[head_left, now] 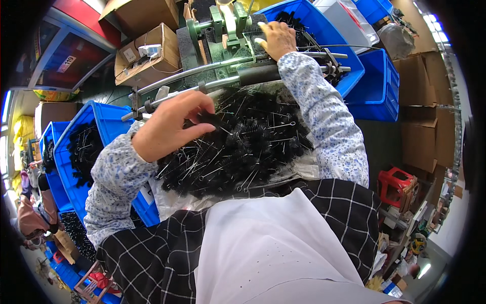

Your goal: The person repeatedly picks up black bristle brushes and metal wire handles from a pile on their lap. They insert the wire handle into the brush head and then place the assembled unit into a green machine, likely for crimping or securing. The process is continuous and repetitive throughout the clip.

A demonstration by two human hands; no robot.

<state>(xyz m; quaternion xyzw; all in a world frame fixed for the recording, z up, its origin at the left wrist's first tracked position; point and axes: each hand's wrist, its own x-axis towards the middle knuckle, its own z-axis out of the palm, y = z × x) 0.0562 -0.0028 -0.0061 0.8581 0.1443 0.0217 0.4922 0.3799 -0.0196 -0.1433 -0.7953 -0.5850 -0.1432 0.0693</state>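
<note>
Left hand (169, 126) pinches a black bristled wire brush (212, 120) off the heap of black wire brushes (243, 147) at its four o'clock; right hand (277, 39) curls on the green metal press (225, 23) at twelve, blue plastic bin (349, 66) beside.

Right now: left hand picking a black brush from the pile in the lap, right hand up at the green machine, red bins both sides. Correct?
Not quite. In the head view the bins are blue, not red. The rest holds: left hand picks a black brush from the pile; right hand is at the green machine.
</note>
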